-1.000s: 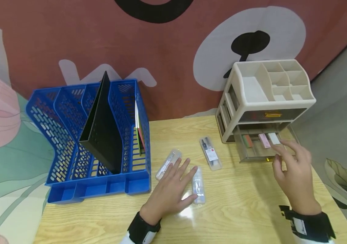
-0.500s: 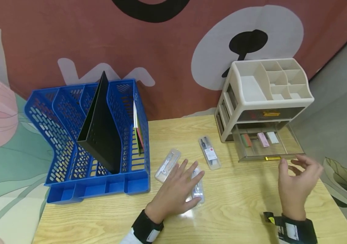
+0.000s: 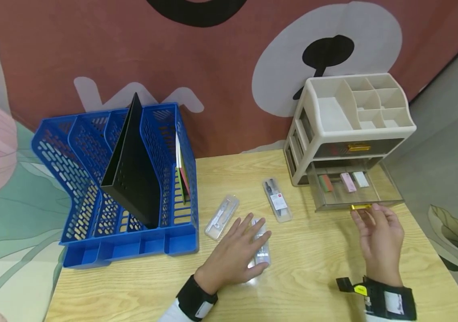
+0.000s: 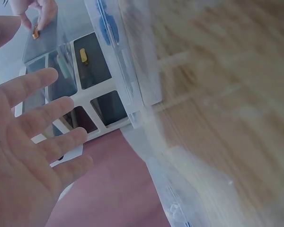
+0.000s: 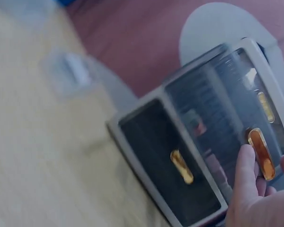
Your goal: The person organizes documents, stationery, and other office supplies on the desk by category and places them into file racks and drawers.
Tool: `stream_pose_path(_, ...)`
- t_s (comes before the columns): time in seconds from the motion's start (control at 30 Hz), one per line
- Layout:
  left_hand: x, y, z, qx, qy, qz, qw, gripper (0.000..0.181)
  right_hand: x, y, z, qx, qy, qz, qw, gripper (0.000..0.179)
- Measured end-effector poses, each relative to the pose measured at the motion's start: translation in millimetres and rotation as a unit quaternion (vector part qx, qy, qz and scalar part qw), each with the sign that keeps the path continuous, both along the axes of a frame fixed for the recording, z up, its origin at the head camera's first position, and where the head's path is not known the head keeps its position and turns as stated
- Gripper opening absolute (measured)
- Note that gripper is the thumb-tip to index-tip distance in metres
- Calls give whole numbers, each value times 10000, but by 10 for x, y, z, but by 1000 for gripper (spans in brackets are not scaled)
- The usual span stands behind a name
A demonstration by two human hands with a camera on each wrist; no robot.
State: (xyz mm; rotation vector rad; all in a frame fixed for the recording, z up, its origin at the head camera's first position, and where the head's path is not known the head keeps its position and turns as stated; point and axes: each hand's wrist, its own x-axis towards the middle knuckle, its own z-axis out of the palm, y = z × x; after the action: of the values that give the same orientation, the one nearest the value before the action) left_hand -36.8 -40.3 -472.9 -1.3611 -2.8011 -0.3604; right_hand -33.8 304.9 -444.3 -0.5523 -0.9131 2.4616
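Note:
My right hand is at the pulled-out clear drawer of a white desk organizer. Its thumb and fingers pinch the gold drawer handle, one on either side in the right wrist view. Inside the drawer lie a green-and-orange eraser, a pink eraser and a white eraser. My left hand, palm down with straight, spread fingers, overlaps a clear plastic case and holds nothing. Next to its fingertips lies a second clear case.
A third case with a compass lies between my left hand and the organizer. At the left, a blue file rack holds a black folder and thin booklets. A printed cloth hangs behind the table.
My right hand has drawn back from above the erasers, come down in front of the drawer and taken hold of its handle. My left hand has shifted slightly right.

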Motion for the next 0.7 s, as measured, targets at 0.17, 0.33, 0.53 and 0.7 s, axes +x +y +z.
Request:
stream_pose_path(0.17,-5,-2,-22,-2,-18,-43,10000,67,44,38,4,-993,237,823,9914,17)
stream_pose_path(0.33,-8,-30,-23,-18,-49,-36,10000,67,48,35,5,-1743,424,1215,9763,21)
stream_pose_path(0.53,2,-86,-26,-73,25,126,9999,69,-1,9,12,-1650,458,1178,9782,13)
stream_pose_path(0.7,7,-160,-54,8,256,212,9994,69,-108,15,27,-1430,492,1205,9811,12)
